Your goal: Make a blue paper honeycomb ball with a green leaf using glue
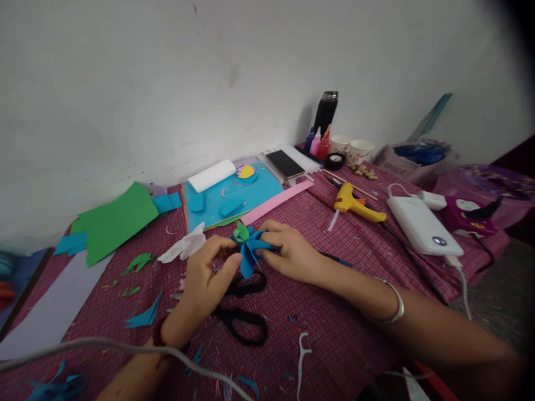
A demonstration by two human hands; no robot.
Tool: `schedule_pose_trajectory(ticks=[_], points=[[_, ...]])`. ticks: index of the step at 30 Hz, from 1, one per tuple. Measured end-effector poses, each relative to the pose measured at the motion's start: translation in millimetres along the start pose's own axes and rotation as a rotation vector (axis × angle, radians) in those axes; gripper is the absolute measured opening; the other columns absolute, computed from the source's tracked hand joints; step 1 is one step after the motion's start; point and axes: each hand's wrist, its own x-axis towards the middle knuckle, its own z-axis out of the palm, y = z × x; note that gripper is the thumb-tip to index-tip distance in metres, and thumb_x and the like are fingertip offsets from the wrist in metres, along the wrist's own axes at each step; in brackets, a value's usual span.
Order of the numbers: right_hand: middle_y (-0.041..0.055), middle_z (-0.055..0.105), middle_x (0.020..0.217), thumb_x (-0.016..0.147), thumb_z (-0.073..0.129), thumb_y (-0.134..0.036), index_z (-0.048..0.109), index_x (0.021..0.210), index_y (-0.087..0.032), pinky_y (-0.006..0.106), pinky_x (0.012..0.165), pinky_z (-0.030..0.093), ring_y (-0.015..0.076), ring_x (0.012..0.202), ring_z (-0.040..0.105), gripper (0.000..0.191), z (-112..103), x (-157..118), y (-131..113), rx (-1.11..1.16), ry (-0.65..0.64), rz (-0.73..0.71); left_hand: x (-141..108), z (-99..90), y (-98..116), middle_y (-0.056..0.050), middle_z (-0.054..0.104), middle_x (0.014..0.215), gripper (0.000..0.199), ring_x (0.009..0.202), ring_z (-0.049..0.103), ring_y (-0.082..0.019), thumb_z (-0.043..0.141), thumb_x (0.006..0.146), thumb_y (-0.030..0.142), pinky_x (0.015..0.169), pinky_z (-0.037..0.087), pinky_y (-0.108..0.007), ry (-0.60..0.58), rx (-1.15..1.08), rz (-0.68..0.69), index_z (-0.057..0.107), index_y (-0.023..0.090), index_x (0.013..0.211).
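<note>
In the head view, the left hand is half curled, thumb and fingers pinching the left edge of a blue paper flower. The right hand is nearly closed, its fingertips gripping a petal on the right. The flower is between both hands, above the checked cloth — a green paper piece at its far end. Black scissors lie just nearer, partly under the left hand; crumpled white paper lies left, and a yellow glue gun far right — well apart from the flower.
</note>
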Motion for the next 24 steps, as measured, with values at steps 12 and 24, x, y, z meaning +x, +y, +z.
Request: schedule_pose_trajectory(ticks=[12,24], points=[[0.0078,0.062,0.097,0.09,0.055,-0.024,0.065,0.087,-0.017,0.035,0.079,0.041,0.0207,0.092,0.057,0.013,-2.6,-1.6,-9.4,-0.231,-0.031,-0.04,-2.4,9.7,-7.4,0.001,0.052,0.065,0.022,0.063,0.05,-0.015,0.05,0.087,0.013,0.06,0.035,-0.028,-0.029,0.396,0.198,0.052,0.02,0.066],[-0.0005,0.059,0.075,0.082,0.052,-0.011,0.054,0.082,-0.018,0.026,0.065,0.041,0.0127,0.068,0.054,0.007,13.6,0.5,13.3,0.09,-0.079,0.15,16.4,-7.2,-47.5,0.003,0.053,0.063,0.016,0.061,0.048,-0.014,0.049,0.083,0.021,0.057,0.035,-0.025,-0.313,0.165,-0.032,0.055,0.018,0.068]])
